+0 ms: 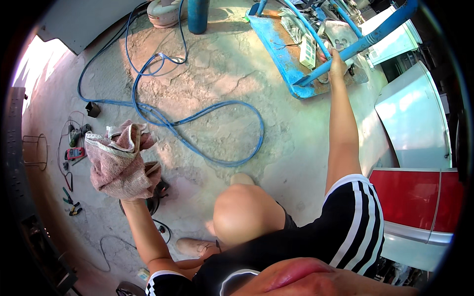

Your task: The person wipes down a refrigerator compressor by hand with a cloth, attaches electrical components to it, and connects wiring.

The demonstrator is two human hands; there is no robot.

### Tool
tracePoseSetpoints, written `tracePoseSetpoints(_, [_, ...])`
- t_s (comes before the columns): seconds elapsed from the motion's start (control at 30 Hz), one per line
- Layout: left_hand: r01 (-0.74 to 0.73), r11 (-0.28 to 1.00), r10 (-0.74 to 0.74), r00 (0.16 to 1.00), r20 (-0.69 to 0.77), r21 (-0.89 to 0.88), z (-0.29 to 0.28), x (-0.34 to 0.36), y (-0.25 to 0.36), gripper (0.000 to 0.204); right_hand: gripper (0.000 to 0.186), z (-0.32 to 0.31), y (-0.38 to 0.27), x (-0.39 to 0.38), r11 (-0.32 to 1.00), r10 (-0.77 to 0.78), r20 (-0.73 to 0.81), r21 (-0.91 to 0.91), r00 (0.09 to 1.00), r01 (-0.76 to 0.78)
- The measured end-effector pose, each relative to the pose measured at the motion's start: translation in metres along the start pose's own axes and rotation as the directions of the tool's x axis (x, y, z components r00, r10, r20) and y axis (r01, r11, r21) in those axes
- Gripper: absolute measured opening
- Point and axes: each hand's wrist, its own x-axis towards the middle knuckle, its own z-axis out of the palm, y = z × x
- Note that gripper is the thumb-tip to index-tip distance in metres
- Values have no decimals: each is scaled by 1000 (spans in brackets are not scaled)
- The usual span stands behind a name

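Observation:
A pinkish-brown towel (116,172) with a pale edge is bunched over my left hand, at left above the floor. My left hand holds it up; the cloth hides the fingers, and only the wrist shows below. At the upper right, my right hand (337,63) is closed around the blue metal frame (363,44), arm stretched out. This tubular frame stands on a worn blue platform (274,49) with rust-brown patches. A white power strip (308,53), some grey cloths (295,27) and other clutter lie on the platform.
A looped blue hose (217,106) crosses the rough concrete floor. At left lie a red multimeter (75,153), a drill-like green tool (75,138) and pliers (67,196). A blue cylinder (198,17) stands at the back. White panels (414,118) and a red cabinet (405,197) line the right.

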Motion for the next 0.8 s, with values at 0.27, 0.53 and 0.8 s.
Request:
tracePoseSetpoints(0.27, [56, 956, -85, 992, -90, -288, 7, -1, 25, 40, 46, 85, -14, -63, 997, -69, -17, 21, 997, 69])
tracePoseSetpoints(0.53, [-227, 971, 231, 971, -61, 72, -2, -5, 39, 39, 49, 189, -15, -71, 987, -108, 146, -102, 983, 123])
tracePoseSetpoints(0.8, [-268, 949, 272, 962, -2, 167, -7, -6, 24, 49, 80, 208, -43, -91, 918, 5, 99, -396, 995, 35])
